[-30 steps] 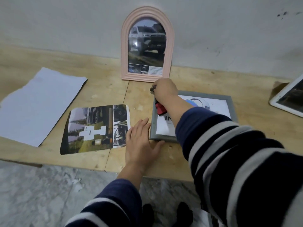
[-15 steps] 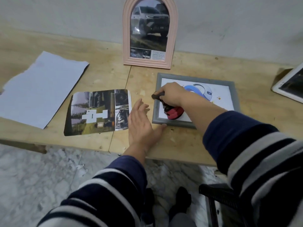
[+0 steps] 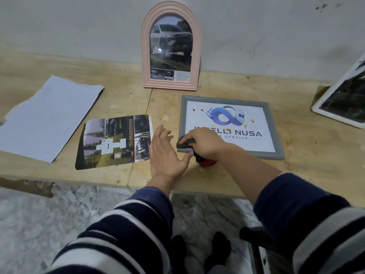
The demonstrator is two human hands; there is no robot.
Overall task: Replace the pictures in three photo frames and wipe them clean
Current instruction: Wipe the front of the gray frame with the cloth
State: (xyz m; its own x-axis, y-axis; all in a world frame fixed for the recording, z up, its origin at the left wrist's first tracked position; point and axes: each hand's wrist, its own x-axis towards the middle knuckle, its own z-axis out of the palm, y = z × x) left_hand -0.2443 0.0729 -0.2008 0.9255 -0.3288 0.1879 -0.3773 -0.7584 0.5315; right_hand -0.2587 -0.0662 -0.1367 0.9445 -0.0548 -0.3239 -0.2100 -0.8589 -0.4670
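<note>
While my right hand (image 3: 205,144) curls its fingers (image 3: 194,135) around a dark cloth (image 3: 184,143) with a red part (image 3: 206,162) showing below my palm, it presses on the grey frame (image 3: 233,99) at that frame's seven o'clock corner. That frame lies flat on the bench (image 3: 306,151), at about two o'clock from my hands, and holds a white picture with a blue logo and small brown specks on the glass. My left hand (image 3: 165,153) rests flat on the bench just beside the frame's near left corner, fingers (image 3: 161,133) straight and slightly spread, gripping nothing; the thumb reaches toward the frame's edge, touching or nearly so.

At nine o'clock from my left hand lies a loose printed photo (image 3: 116,141), and farther on at ten o'clock a white sheet (image 3: 49,117). At twelve o'clock an arched pink frame (image 3: 171,85) stands upright against the wall, showing a car picture. At three o'clock, near the edge of view, a white frame (image 3: 339,101) leans tilted on the bench.
</note>
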